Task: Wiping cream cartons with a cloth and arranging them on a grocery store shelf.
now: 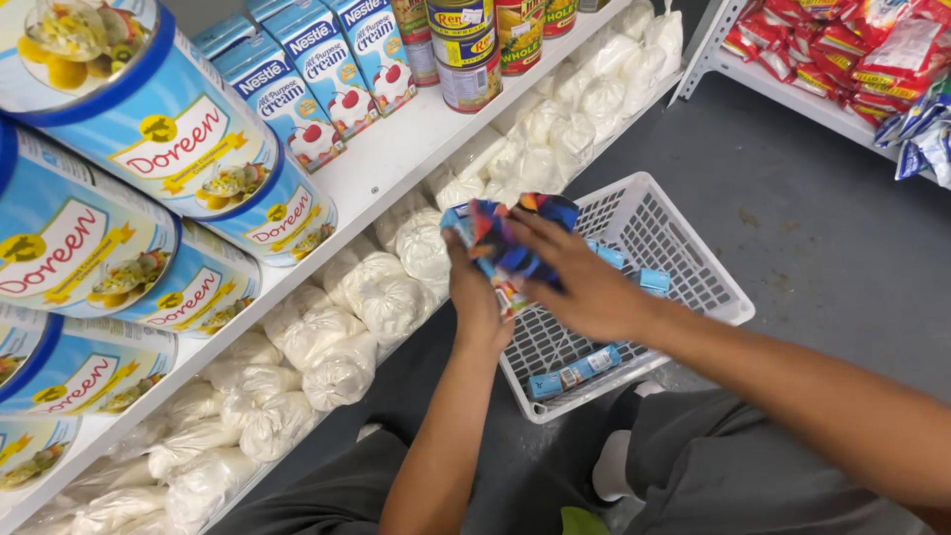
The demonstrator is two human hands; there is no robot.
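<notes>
While both hands' fingers clasp a multicoloured packet (510,243), small blue boxes (575,372) (oblong) lie in the white basket (693,238).

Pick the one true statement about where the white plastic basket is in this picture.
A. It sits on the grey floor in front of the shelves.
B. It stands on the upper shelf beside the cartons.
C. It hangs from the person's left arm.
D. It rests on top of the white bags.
A: the white basket sits on the grey floor, below both hands, left hand and right hand, which hold a colourful packet.
</notes>
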